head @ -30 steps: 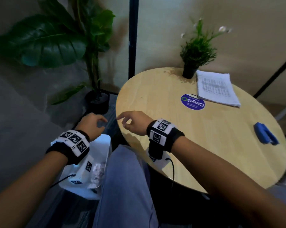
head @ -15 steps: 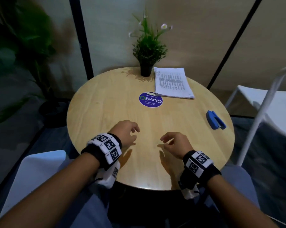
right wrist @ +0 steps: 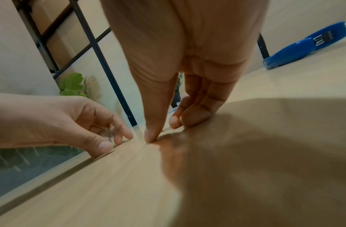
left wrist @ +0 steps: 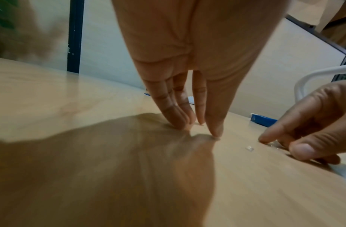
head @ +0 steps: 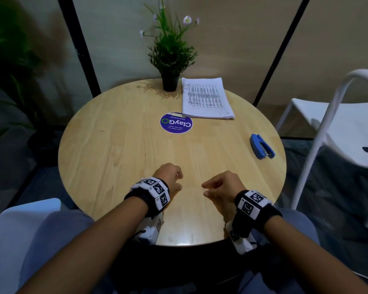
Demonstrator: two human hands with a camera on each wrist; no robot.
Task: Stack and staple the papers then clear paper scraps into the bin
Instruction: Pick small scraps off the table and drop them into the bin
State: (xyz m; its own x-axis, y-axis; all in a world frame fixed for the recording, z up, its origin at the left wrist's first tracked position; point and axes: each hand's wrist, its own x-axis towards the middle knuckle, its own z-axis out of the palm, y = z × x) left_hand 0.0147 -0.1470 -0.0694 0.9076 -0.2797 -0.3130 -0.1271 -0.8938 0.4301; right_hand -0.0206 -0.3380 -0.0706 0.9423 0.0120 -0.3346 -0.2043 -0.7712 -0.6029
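The stack of printed papers (head: pixel 206 98) lies at the back of the round wooden table (head: pixel 115 155). A blue stapler (head: pixel 261 146) sits near the right rim, also seen as the stapler (right wrist: pixel 304 44) from the right wrist. My left hand (head: pixel 174 181) and right hand (head: pixel 212 187) are side by side near the front edge, a small gap between them. In the left wrist view the left hand (left wrist: pixel 199 130) touches the wood with its fingertips and holds nothing. The right hand (right wrist: pixel 164 130) does the same. A tiny pale scrap (left wrist: pixel 249 148) lies between the hands.
A round purple sticker (head: pixel 176 125) is stuck mid-table and a small potted plant (head: pixel 170 81) stands at the back beside the papers. A white chair (head: pixel 337 124) is close on the right. Part of a white object (head: pixel 20 219) shows low on my left.
The view swung from the floor at the table's left side to the table itself. Both hands came from beyond the left rim to the front of the tabletop and set their fingertips down.
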